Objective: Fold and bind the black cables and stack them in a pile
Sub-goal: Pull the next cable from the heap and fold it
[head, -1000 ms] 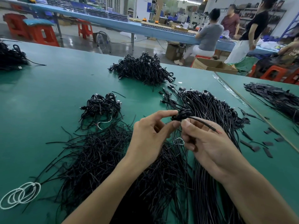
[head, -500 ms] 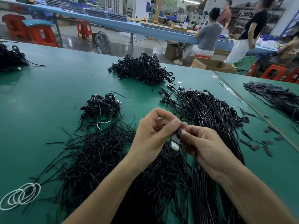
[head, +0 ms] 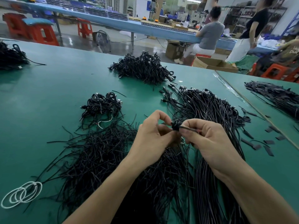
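Folded cable (head: 175, 125) held above counter (head: 48, 94); left hand (head: 152, 136) pinching its coil, right hand (head: 208, 143) pinching the tie tail (head: 190, 127). Mostly hidden a moment back, it now shows wrapped: binding nearly finished, stacking next.

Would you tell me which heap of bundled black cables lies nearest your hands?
The smallest heap, with a white wire at its near edge.
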Demonstrator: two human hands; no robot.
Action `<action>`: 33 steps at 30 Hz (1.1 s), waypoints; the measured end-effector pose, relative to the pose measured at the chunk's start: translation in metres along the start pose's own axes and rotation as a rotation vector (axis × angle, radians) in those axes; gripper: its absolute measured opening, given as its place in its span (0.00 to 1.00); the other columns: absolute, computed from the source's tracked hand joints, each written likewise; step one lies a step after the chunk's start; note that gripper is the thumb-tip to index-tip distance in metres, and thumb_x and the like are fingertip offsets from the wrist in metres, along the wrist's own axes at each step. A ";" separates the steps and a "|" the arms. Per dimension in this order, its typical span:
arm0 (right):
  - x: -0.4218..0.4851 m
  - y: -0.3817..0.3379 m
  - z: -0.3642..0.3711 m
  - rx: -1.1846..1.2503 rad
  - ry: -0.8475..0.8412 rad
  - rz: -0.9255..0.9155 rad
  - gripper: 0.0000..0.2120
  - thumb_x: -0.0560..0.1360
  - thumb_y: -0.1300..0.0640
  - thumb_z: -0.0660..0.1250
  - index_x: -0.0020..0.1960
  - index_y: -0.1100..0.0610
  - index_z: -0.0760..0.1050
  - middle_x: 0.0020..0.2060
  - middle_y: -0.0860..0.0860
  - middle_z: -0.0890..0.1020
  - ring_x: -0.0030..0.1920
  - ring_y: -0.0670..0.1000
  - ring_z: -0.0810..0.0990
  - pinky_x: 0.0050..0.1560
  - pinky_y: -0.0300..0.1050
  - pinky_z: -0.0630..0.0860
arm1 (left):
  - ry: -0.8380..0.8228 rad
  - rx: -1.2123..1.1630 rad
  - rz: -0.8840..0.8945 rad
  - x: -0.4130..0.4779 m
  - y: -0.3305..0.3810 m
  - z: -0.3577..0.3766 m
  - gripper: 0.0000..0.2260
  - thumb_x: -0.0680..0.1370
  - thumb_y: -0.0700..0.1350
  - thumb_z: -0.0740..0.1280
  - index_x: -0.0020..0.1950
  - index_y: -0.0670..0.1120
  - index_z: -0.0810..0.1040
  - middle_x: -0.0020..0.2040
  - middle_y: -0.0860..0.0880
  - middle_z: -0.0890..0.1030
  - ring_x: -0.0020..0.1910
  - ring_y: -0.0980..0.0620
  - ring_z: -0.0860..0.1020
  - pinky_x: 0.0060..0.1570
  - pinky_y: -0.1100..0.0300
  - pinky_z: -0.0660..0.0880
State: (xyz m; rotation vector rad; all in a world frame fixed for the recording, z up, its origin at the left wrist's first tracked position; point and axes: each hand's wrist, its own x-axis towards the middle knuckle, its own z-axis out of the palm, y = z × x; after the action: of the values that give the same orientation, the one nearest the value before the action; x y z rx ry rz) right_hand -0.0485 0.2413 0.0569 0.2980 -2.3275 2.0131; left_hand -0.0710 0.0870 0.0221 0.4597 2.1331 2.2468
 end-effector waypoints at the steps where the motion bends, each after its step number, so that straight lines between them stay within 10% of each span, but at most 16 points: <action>1: -0.001 0.001 0.000 -0.001 -0.002 0.014 0.09 0.76 0.65 0.69 0.39 0.57 0.81 0.30 0.46 0.79 0.31 0.39 0.75 0.32 0.28 0.71 | 0.000 -0.011 0.009 0.001 0.001 0.000 0.12 0.76 0.36 0.72 0.48 0.49 0.72 0.39 0.42 0.86 0.40 0.37 0.84 0.47 0.40 0.82; 5: -0.010 0.011 0.000 -0.013 -0.045 0.112 0.07 0.74 0.58 0.71 0.38 0.53 0.82 0.31 0.47 0.77 0.31 0.41 0.72 0.31 0.29 0.68 | 0.044 -0.240 0.001 0.002 0.010 -0.006 0.10 0.79 0.32 0.60 0.52 0.47 0.73 0.47 0.45 0.87 0.47 0.48 0.85 0.46 0.57 0.80; 9: -0.015 0.024 0.005 0.041 -0.087 0.244 0.06 0.68 0.50 0.72 0.37 0.51 0.81 0.32 0.47 0.76 0.32 0.43 0.72 0.31 0.32 0.67 | -0.021 -0.351 -0.009 0.000 0.015 -0.010 0.07 0.74 0.42 0.61 0.52 0.48 0.73 0.45 0.41 0.86 0.47 0.44 0.85 0.49 0.53 0.80; 16: -0.003 0.024 0.001 0.215 0.068 0.339 0.16 0.65 0.53 0.74 0.46 0.65 0.81 0.38 0.59 0.80 0.38 0.54 0.76 0.42 0.45 0.74 | -0.158 -0.071 0.060 -0.004 0.008 -0.007 0.17 0.71 0.44 0.78 0.54 0.48 0.72 0.41 0.48 0.86 0.34 0.46 0.78 0.37 0.48 0.77; 19: 0.001 0.018 -0.003 0.216 0.131 0.272 0.06 0.73 0.58 0.70 0.43 0.61 0.80 0.32 0.55 0.78 0.29 0.45 0.75 0.30 0.35 0.74 | -0.039 0.265 0.109 -0.004 -0.002 -0.001 0.20 0.65 0.49 0.82 0.48 0.56 0.74 0.39 0.57 0.77 0.33 0.59 0.69 0.35 0.66 0.68; 23: 0.001 0.014 -0.004 0.134 0.109 0.128 0.07 0.76 0.61 0.69 0.39 0.57 0.79 0.29 0.49 0.75 0.28 0.40 0.72 0.30 0.29 0.70 | 0.019 0.341 -0.018 -0.004 -0.010 0.003 0.19 0.67 0.54 0.81 0.44 0.57 0.70 0.30 0.56 0.76 0.25 0.61 0.69 0.26 0.67 0.67; 28: -0.003 0.013 0.002 0.152 0.038 0.087 0.08 0.74 0.60 0.70 0.37 0.54 0.81 0.29 0.47 0.77 0.30 0.40 0.72 0.31 0.28 0.69 | -0.026 0.077 -0.154 -0.001 -0.004 -0.001 0.13 0.75 0.42 0.75 0.51 0.48 0.71 0.37 0.45 0.86 0.34 0.44 0.84 0.38 0.49 0.83; 33: -0.002 0.020 0.007 0.186 -0.046 0.152 0.06 0.70 0.55 0.70 0.35 0.53 0.82 0.28 0.46 0.76 0.27 0.40 0.70 0.27 0.28 0.67 | 0.045 -0.348 -0.296 0.007 0.004 -0.006 0.03 0.81 0.39 0.63 0.48 0.44 0.76 0.37 0.45 0.83 0.34 0.50 0.81 0.35 0.54 0.80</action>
State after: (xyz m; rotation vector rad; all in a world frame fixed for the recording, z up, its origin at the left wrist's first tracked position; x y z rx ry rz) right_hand -0.0491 0.2378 0.0363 0.1822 -2.2547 2.3242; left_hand -0.0786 0.0820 0.0275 0.0769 1.6402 2.3918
